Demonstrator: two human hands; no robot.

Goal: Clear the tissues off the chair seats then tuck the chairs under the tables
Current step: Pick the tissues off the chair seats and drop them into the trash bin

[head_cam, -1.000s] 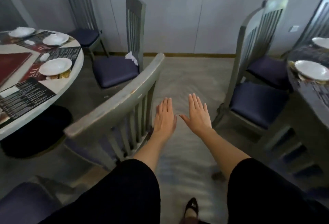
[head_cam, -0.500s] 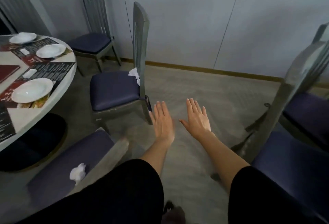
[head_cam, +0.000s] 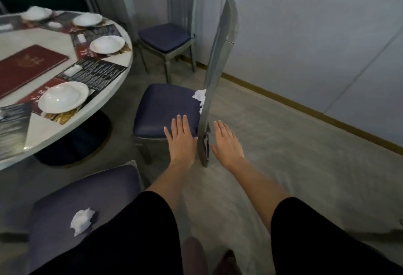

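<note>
A grey chair with a dark blue seat stands side-on in front of me, its tall back edge-on. A crumpled white tissue lies at the rear of that seat against the back. My left hand hovers flat and empty over the seat's near corner. My right hand is flat and empty on the other side of the chair back, over the carpet. A second blue seat at lower left carries another white tissue.
A round white table at left holds white plates, dark menus and a red folder. A third chair stands by the far wall. Grey carpet spreads to the right up to the wall's skirting.
The view has shifted closer to the side-on chair. Both hands have moved forward and now flank its back. The chairs on the right have dropped out of view.
</note>
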